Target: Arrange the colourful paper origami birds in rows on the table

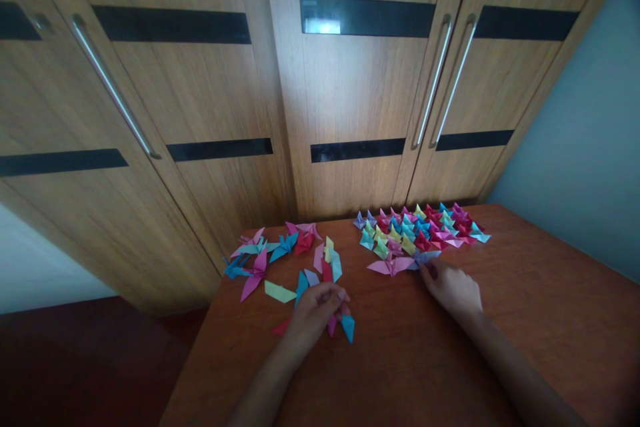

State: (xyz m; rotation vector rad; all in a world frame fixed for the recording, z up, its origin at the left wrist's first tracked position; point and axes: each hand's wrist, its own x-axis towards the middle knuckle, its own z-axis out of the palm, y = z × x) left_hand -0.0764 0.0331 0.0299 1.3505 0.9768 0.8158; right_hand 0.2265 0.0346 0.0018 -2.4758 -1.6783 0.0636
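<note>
"What is the right hand doing?"

"It's touching a lavender folded-paper crane, fingers bunched narrow; I can't tell whether it's gripping. That crane is lying beside a pink folded-paper crane, before rows of small multicoloured folded-paper pieces."

"And the left hand?"

"It's covering flat, coloured paper strips, fingers curled; I can't tell whether it's holding one. Loose multicoloured paper cranes are lying farther left on the brown wooden table."

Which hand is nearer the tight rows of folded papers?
Right. The right hand is just in front of the rows, at a lavender piece; the left hand is farther off, to their left, among loose folded pieces.
</note>
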